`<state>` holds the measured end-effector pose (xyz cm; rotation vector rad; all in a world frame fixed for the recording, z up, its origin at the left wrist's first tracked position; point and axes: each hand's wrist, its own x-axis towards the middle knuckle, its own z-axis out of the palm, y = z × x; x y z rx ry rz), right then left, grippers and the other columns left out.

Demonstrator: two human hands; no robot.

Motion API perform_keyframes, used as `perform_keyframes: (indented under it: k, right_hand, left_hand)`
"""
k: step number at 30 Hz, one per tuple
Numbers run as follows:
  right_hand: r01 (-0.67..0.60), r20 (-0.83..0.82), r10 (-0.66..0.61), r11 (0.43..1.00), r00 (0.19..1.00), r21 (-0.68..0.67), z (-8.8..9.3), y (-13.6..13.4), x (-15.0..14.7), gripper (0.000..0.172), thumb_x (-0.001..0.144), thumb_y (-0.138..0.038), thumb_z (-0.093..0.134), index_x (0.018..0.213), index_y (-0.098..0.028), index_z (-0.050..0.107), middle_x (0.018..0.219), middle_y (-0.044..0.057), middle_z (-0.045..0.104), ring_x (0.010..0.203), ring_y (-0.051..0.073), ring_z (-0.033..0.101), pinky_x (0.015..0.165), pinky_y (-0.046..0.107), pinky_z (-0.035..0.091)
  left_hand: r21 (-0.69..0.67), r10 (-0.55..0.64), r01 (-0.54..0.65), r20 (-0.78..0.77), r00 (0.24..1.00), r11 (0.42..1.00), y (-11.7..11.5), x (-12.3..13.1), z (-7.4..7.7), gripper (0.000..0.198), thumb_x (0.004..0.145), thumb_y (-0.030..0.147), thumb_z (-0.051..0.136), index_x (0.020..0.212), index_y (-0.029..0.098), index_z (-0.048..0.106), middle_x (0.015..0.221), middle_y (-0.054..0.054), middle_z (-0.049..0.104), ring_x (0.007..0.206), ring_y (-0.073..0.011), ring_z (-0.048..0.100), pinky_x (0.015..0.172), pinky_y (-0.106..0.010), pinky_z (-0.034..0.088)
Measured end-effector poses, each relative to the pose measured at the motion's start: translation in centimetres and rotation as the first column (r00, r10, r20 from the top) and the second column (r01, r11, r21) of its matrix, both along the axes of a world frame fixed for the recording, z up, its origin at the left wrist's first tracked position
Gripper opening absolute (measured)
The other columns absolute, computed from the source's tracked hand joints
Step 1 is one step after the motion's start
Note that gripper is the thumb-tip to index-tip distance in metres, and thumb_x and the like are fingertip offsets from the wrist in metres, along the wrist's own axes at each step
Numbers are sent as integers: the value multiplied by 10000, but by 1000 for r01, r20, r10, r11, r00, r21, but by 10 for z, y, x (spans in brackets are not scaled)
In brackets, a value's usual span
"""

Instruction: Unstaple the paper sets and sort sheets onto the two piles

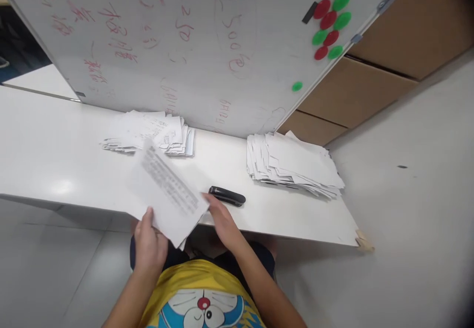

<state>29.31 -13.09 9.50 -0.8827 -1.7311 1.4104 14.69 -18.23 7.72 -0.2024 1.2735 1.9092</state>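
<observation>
Printed paper sheets are held tilted over the front edge of the white table, their text blurred by motion. My left hand grips them at the lower left edge, thumb on top. At their right corner my right hand has its fingers closed on the paper, with the fingertips partly hidden. A black stapler lies on the table just beyond my right hand, apart from it. Behind the sheets sits a messy paper stack. To the right rests a larger paper stack.
A whiteboard with red writing and round magnets rises at the back of the white table. Cardboard boxes stand behind it on the right, beside a pale wall. Brown tape covers the table's right corner.
</observation>
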Motion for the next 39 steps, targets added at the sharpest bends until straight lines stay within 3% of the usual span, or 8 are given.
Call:
perform_keyframes:
  k: [5,8,13,15,19,22,31,39]
  right_hand:
    - [301,-229,-371,908,900,-291,-18,-46,43,736,745,-571,692,1373,-270,454,1335,85,584,1217,264,539,1055,419,390]
    - [563,-223,-656,742,721,-365,-23,-37,78,642,766,-443,703,1340,-243,493,1256,95,642,1172,262,573,1051,458,391]
    - [730,-210,-783,622,586,-283,-48,-13,153,568,673,-383,753,1191,-198,609,1117,101,707,1113,285,606,1047,495,378]
    - [710,-179,-751,659,635,-246,-66,-9,172,526,674,-386,750,1149,-195,628,1077,98,720,1081,284,619,1017,489,407]
    - [629,-148,-660,749,737,-205,-93,-6,181,449,730,-375,723,1135,-208,622,1080,91,716,1017,261,641,916,440,485]
    - [670,-151,-696,718,702,-190,-95,-6,176,414,756,-392,700,1112,-195,626,1028,91,723,954,256,657,844,420,515]
    - [667,-215,-637,734,741,125,-43,3,180,214,808,-310,665,1002,-223,649,929,70,698,927,244,654,861,421,500]
    - [627,-10,-628,778,778,-41,-86,9,182,262,826,-438,621,914,-204,698,955,67,718,955,253,640,896,398,476]
  left_hand:
    - [143,-196,203,-57,979,969,6,61,-11,287,694,345,769,874,147,664,879,-55,728,907,-193,676,876,-306,529]
    - [236,-457,457,-56,888,858,6,93,-17,371,596,406,826,799,140,667,817,-72,724,887,-230,680,870,-363,530]
    - [279,-482,545,-264,835,791,25,98,-32,396,664,426,773,968,198,660,972,-60,713,963,-229,654,879,-365,513]
    - [182,-545,672,-454,705,718,34,87,-38,407,709,429,736,1042,212,653,1054,-68,697,993,-238,639,874,-362,510]
    - [-139,-598,850,-767,233,509,41,64,-39,362,814,399,624,1127,218,652,1130,-83,672,1068,-260,605,910,-379,491]
    - [-229,-511,836,-857,70,499,41,59,-36,291,867,369,547,1087,224,669,1088,-70,680,1015,-239,618,894,-364,493]
    - [-106,-401,714,-879,259,692,50,77,-51,268,844,439,577,956,201,629,941,-69,674,928,-225,620,853,-375,490]
    - [-119,-519,766,-799,303,632,53,81,-47,257,857,449,566,911,213,652,961,-65,663,941,-215,599,869,-340,457]
